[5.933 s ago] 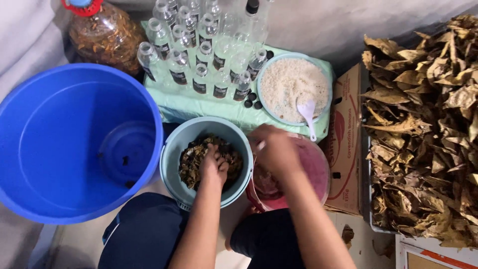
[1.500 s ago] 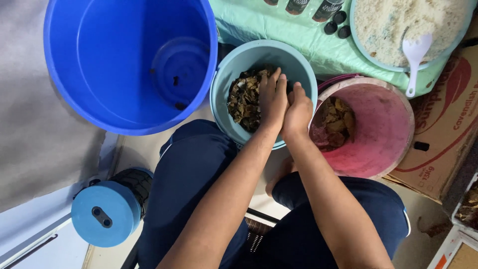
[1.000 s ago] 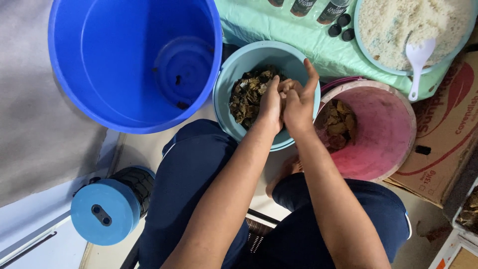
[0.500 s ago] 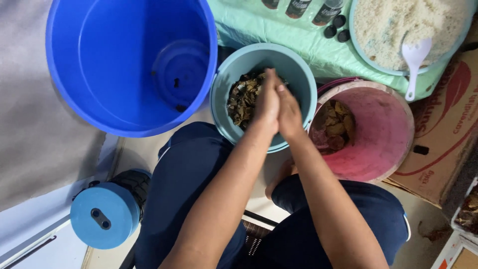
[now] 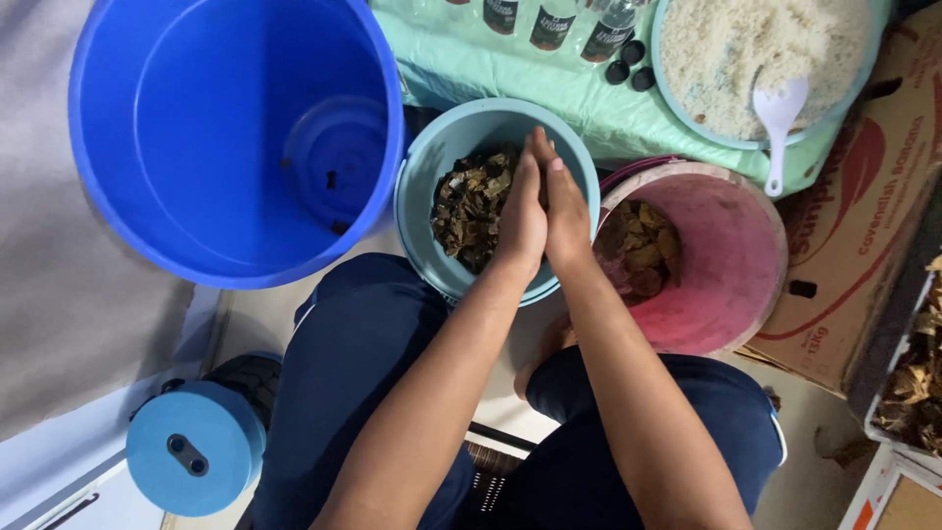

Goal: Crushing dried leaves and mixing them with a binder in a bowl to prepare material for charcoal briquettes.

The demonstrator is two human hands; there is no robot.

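My left hand (image 5: 520, 211) and right hand (image 5: 567, 211) now flat palm to palm over the light blue bowl (image 5: 432, 167) of crushed leaves (image 5: 471, 201), fingers straight where a moment ago they curled and splayed, no longer apart across two bowls.

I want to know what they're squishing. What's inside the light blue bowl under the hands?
The light blue bowl holds dry, crumbled brown leaf pieces. The left hand and right hand, pressed palm to palm, cover the bowl's right side, so anything between or beneath them is hidden.
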